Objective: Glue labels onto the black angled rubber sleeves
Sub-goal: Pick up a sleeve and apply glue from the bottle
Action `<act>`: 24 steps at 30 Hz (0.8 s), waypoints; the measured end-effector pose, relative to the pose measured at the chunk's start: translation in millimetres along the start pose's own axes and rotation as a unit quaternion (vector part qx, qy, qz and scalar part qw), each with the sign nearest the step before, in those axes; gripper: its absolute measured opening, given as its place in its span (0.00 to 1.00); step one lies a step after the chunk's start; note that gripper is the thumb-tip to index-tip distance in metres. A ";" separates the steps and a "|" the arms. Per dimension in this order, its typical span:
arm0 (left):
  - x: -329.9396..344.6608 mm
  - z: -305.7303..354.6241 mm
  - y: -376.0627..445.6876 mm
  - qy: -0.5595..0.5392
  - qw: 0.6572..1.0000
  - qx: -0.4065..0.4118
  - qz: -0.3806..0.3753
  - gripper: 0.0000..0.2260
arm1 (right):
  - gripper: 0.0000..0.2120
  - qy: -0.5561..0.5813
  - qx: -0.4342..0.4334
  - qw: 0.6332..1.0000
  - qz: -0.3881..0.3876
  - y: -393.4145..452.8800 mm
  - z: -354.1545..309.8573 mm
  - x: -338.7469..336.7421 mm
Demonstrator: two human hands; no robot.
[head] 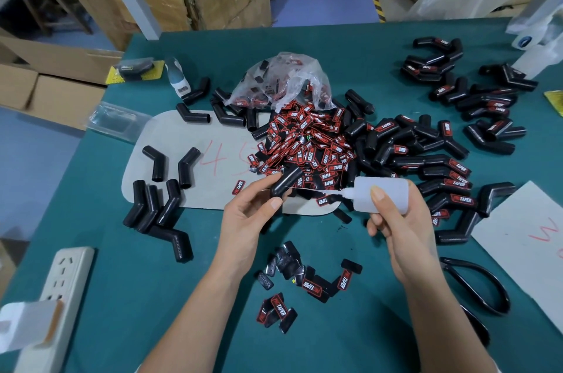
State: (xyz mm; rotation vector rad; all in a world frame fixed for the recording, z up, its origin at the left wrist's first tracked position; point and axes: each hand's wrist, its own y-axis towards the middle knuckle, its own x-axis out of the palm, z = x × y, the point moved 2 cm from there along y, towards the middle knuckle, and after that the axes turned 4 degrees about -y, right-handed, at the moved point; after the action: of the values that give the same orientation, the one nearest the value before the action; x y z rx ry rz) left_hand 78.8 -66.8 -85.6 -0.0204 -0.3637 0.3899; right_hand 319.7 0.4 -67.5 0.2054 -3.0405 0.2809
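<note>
Green table [152, 296], left hand [246, 220] grip pinching sleeve [285, 183], right hand [399, 220] grip squeezing glue bottle [380, 194]

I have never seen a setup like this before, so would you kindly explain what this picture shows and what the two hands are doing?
There is no machine here: a person's two bare hands, filmed by one wide-angle camera worn on the head, looking down at a green table. The left hand holds a black angled rubber sleeve. The right hand grips a small white glue bottle, its nozzle pointing toward the sleeve. In the middle lies a pile of red-and-black labels spilling from a clear bag. Plain sleeves lie left; labelled sleeves are heaped right. Black scissors rest near the right wrist.
</note>
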 end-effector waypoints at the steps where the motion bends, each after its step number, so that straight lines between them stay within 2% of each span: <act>1: 0.2 0.0 -0.1 0.000 1.000 0.000 -0.001 0.18 | 0.18 0.000 0.000 1.000 -0.001 0.0 -0.1 -0.1; 5: 1.0 -0.3 0.1 0.001 1.000 0.000 0.000 0.18 | 0.21 -0.004 0.001 1.000 -0.004 -0.2 0.6 -0.2; 13: 1.3 0.3 0.1 -0.003 1.000 0.000 -0.004 0.18 | 0.21 -0.011 0.003 1.000 -0.002 1.0 3.4 -2.0; 17: 1.2 0.3 0.0 -0.004 1.000 -0.002 -0.005 0.18 | 0.18 -0.014 0.002 1.000 -0.003 1.5 4.2 -2.0; 24: 3.7 1.5 -0.6 -0.023 1.000 -0.001 -0.004 0.18 | 0.22 -0.006 0.002 1.000 -0.001 0.1 2.4 -1.3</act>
State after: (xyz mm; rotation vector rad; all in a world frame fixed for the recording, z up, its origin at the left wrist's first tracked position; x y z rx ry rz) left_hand 81.6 -66.1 -82.9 -0.0128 -0.4091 0.3829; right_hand 320.8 0.2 -70.0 0.2120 -3.0511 0.2859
